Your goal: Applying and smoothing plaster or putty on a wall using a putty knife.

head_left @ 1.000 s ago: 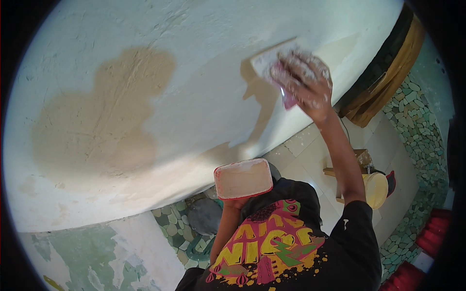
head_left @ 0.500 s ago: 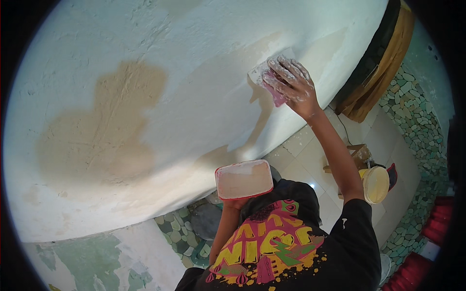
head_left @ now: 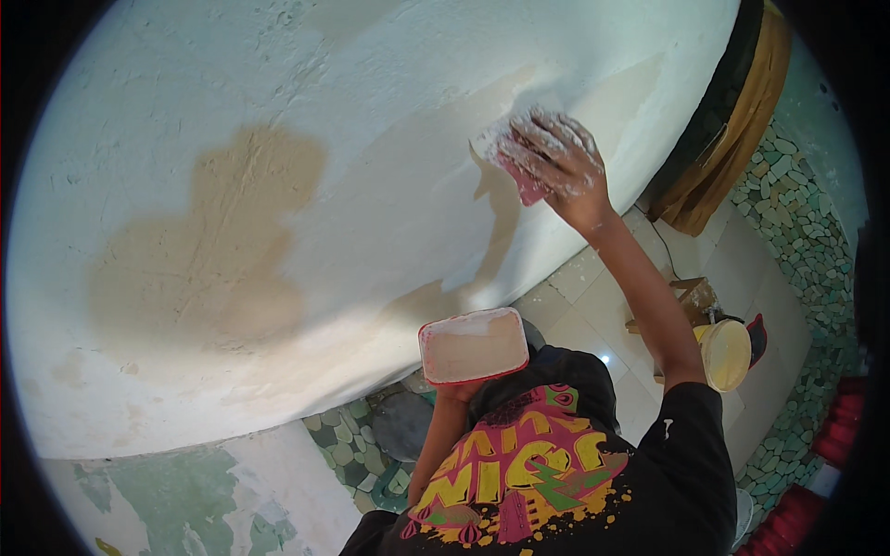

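Observation:
My right hand (head_left: 559, 159), smeared with white paste, is closed around a putty spreader (head_left: 528, 185) with a pink body. Its paste-coated blade lies against the white wall (head_left: 389, 185), and my fingers hide part of it. Low in front of my chest, my left hand (head_left: 456, 391) supports a rectangular, red-rimmed tub (head_left: 473, 347) from below. Pale, smooth paste lies inside the tub. Most of the left fingers are hidden beneath it. Damp-looking tan patches (head_left: 232, 232) mark the wall to the left, and my arm's shadow falls below the spreader.
A yellow bucket (head_left: 725, 355) stands beside a small wooden stool (head_left: 695, 301) on the tiled floor to the right. Brown cloth (head_left: 732, 139) hangs at the wall's far right end. Green pebble paving (head_left: 783, 195) borders the tiles, and red fabric (head_left: 788, 519) sits at lower right.
The view has shifted slightly, so the wall patches and the tub appear a little further right. My right hand stays at nearly the same wall spot, with the spreader's blade showing less.

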`<state>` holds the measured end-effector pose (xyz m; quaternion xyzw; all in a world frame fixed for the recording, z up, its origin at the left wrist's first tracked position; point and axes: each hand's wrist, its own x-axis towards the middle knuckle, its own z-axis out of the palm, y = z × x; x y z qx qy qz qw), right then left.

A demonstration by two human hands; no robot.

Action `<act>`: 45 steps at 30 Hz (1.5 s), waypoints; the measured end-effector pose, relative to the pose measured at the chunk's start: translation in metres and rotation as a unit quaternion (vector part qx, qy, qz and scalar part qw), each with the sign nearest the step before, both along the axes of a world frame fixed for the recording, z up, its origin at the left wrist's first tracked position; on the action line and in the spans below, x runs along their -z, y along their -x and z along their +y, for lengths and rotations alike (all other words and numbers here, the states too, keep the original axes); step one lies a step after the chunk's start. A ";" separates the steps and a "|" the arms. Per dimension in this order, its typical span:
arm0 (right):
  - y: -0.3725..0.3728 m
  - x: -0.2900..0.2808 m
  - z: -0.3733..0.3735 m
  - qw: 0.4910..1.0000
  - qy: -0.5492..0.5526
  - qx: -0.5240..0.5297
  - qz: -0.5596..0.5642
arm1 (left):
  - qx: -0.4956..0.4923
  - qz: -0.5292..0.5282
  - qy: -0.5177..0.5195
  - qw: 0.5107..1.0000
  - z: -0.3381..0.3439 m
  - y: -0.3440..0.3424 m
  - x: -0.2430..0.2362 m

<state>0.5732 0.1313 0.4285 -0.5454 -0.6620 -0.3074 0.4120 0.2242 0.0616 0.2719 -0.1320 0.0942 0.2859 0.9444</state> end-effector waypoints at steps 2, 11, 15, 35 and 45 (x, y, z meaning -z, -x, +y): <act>0.002 0.006 -0.010 1.000 0.009 0.001 0.002 | 0.002 -0.003 0.008 1.000 -0.001 -0.003 -0.001; 0.001 -0.031 0.009 0.994 -0.085 -0.036 0.056 | 0.020 0.000 -0.065 0.998 0.002 -0.013 0.000; 0.023 0.010 -0.004 0.998 -0.011 -0.029 0.047 | -0.028 0.010 -0.048 0.998 -0.004 -0.017 -0.004; 0.081 0.010 -0.023 0.988 0.051 -0.041 0.138 | -0.057 0.118 -0.091 0.987 0.002 -0.005 0.017; 0.075 0.036 -0.011 0.984 0.028 -0.032 0.174 | -0.072 0.084 -0.071 0.991 -0.001 -0.011 0.004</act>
